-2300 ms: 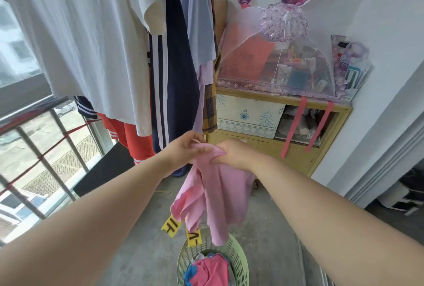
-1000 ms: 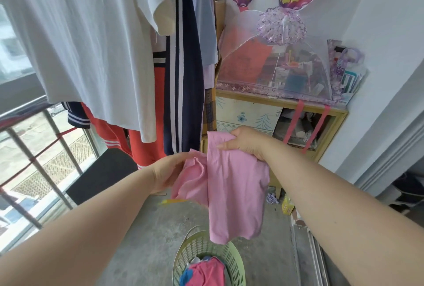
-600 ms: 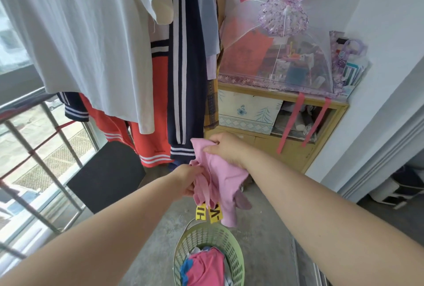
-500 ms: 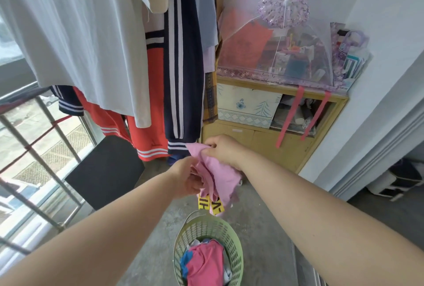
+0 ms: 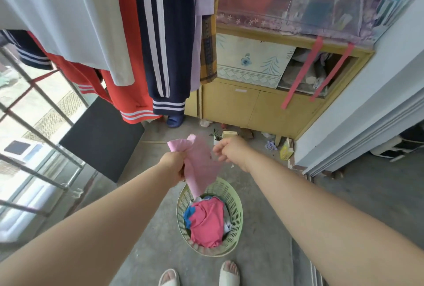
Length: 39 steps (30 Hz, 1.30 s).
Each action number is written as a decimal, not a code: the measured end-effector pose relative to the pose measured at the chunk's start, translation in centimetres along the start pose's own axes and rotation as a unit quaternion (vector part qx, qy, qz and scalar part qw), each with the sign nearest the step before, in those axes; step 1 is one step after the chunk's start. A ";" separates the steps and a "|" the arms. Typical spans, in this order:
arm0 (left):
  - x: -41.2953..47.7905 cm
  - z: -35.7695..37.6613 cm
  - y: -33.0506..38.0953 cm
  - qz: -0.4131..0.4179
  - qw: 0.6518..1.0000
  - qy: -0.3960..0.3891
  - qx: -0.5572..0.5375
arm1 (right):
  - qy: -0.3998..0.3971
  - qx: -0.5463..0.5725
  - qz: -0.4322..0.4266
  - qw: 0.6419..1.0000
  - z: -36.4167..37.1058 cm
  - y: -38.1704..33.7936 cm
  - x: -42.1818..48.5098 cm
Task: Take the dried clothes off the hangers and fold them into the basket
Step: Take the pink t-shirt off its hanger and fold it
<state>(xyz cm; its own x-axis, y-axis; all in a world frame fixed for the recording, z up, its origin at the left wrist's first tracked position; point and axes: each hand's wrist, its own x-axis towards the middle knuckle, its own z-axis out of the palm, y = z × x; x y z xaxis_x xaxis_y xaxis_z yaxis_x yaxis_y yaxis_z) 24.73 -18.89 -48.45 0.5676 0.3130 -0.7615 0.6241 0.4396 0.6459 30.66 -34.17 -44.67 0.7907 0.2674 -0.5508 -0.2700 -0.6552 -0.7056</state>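
Note:
My left hand grips a bunched light pink garment, which hangs down to the rim of the green plastic basket on the floor. The basket holds a magenta garment and a bit of blue cloth. My right hand hovers just right of the pink garment with fingers loosely curled and seems to hold nothing. Above left, a white shirt, red trousers and navy striped trousers hang from the line.
A yellow cabinet stands against the far wall with litter at its foot. A black board leans by the window bars on the left. A white door frame is at right. My feet in white slippers stand just behind the basket.
The view has tilted down over the basket. Both hands lowered with the pink garment. My right hand let go of it and moved right; my left hand alone holds it.

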 end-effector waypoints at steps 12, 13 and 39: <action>12.1 0.2 -10.4 -0.054 0.990 0.025 0.129 | -0.019 0.057 0.102 0.993 6.0 14.0 9.0; 13.3 0.4 -11.4 -0.059 0.989 0.027 0.135 | -0.019 0.060 0.111 0.992 6.5 15.0 9.8; 27.1 0.8 -23.6 -0.107 0.859 0.015 0.500 | 0.009 -0.025 0.204 0.979 11.9 31.7 18.3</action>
<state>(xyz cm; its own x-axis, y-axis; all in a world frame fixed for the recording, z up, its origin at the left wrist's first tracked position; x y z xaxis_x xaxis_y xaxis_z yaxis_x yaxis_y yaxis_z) 25.86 -21.46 -84.26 0.3771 0.3425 -0.8605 0.8705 -0.4483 0.2031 30.03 -41.60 -82.43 0.6327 -0.0365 -0.7736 -0.5380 -0.7392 -0.4051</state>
